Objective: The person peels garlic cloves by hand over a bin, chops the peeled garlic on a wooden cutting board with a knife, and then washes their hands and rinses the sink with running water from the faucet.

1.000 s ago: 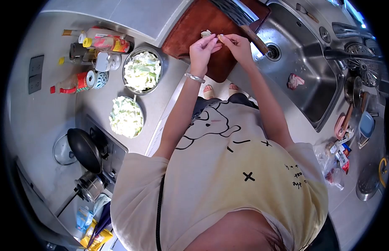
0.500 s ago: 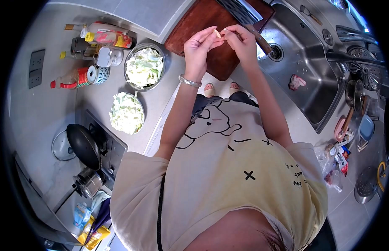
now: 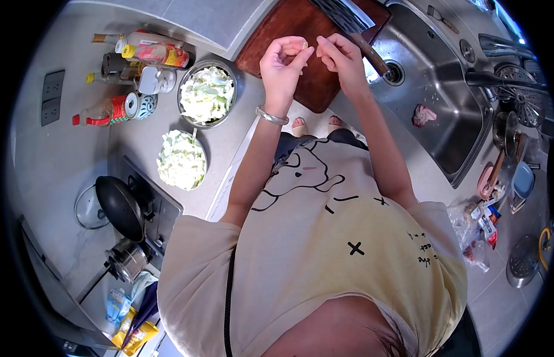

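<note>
My left hand (image 3: 281, 65), with a silver bangle at the wrist, is closed over the reddish-brown cutting board (image 3: 317, 92). A small pale piece (image 3: 304, 44), perhaps a garlic clove, shows at its curled fingers. Close beside it, a small gap away, my right hand (image 3: 343, 62) is closed with thumb and forefinger pinched together. Whatever lies in that pinch is too small to make out. A cleaver (image 3: 348, 18) rests on the board's far right, its wooden handle (image 3: 374, 56) reaching over the sink edge.
On the left stand two bowls of chopped pale-green vegetable (image 3: 206, 94), (image 3: 181, 159) and several bottles (image 3: 155, 55). A black wok (image 3: 119, 206) sits by the stove. The steel sink (image 3: 431, 143) at right holds a reddish-white scrap (image 3: 424, 115). Plastic bags (image 3: 464, 223) lie beyond.
My hands have come slightly apart. The pale piece, held between both hands' fingertips before, now sits within my left fingers. The cleaver and bowls stay in place.
</note>
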Action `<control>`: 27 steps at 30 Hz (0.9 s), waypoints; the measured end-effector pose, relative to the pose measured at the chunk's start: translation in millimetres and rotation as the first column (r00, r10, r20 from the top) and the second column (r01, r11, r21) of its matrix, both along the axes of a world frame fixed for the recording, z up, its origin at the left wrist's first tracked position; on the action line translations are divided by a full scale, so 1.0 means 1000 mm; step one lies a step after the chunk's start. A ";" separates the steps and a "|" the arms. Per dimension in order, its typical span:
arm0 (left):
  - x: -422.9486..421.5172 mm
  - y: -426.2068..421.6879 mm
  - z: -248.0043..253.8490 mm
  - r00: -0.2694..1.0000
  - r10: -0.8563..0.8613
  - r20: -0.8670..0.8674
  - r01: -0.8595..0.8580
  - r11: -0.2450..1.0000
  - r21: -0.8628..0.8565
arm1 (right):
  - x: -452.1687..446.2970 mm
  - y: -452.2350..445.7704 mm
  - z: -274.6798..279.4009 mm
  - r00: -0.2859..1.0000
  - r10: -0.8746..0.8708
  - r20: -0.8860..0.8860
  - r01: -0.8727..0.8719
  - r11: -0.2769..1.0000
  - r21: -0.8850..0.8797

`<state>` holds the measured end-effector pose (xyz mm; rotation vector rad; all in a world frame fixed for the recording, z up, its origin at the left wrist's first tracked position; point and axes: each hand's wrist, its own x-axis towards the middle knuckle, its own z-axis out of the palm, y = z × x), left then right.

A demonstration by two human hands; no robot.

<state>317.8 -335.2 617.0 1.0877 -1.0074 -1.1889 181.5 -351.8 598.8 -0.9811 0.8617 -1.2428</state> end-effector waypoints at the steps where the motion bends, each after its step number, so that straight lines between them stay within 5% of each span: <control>1: 0.000 0.000 0.001 1.000 0.003 -0.003 -0.003 1.000 -0.005 | 0.001 0.000 0.002 1.000 -0.005 0.020 0.004 1.000 0.016; 3: 0.000 0.000 0.004 1.000 0.007 -0.006 -0.007 1.000 -0.017 | 0.003 0.001 0.009 0.998 -0.014 0.060 0.011 0.999 0.047; 12: 0.006 0.000 0.003 0.990 0.037 0.136 -0.014 0.986 -0.165 | -0.002 -0.001 0.017 0.941 -0.024 -0.337 -0.034 0.985 -0.167; 20: 0.005 0.003 0.013 0.862 0.222 0.456 -0.059 0.937 -0.344 | 0.000 -0.002 0.018 0.924 -0.037 -0.381 -0.048 0.976 -0.213; 27: 0.006 0.004 0.015 0.844 0.191 0.501 -0.021 0.946 -0.325 | 0.002 -0.003 0.016 0.905 -0.111 -0.411 0.008 0.969 -0.245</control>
